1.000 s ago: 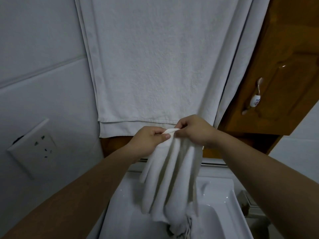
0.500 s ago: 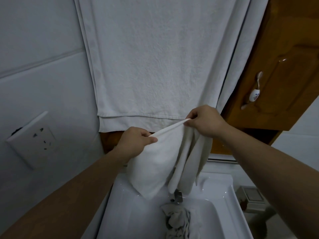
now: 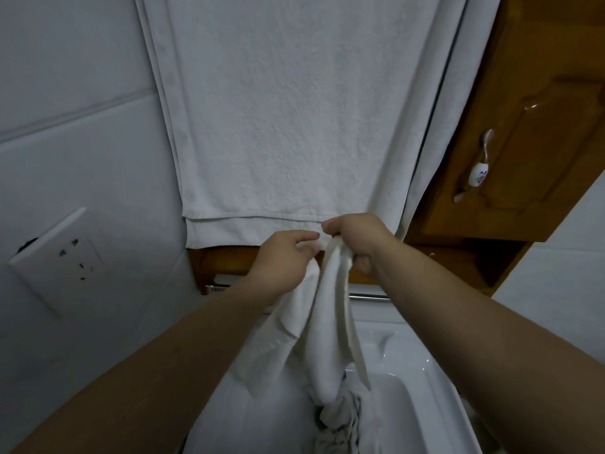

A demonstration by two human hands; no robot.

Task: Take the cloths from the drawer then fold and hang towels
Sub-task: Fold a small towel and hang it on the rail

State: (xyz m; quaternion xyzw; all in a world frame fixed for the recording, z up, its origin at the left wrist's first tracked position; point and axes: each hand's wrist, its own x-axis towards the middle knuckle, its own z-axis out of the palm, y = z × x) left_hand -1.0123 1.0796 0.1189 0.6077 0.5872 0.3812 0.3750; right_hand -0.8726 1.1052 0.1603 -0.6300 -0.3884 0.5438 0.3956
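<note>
A small white cloth [image 3: 322, 335] hangs in bunched folds from both my hands, over the white sink [image 3: 422, 404]. My left hand [image 3: 283, 257] pinches its top edge on the left. My right hand [image 3: 358, 239] grips the gathered top just beside it, the two hands almost touching. The cloth's lower end reaches a crumpled pile of more cloth [image 3: 337, 421] in the basin. Behind my hands a large white towel [image 3: 288, 119] hangs flat, folded double, its lower hem just above my knuckles.
A wooden cabinet door [image 3: 530, 136] with a ceramic handle [image 3: 478, 172] is at the upper right. A white wall socket [image 3: 60, 257] sits on the tiled wall at left. A metal rail [image 3: 370, 296] runs below the wooden shelf behind the sink.
My hands had spread the cloth wide half a second ago; now they have come back together, bunching it into hanging folds. The view has shifted slightly.
</note>
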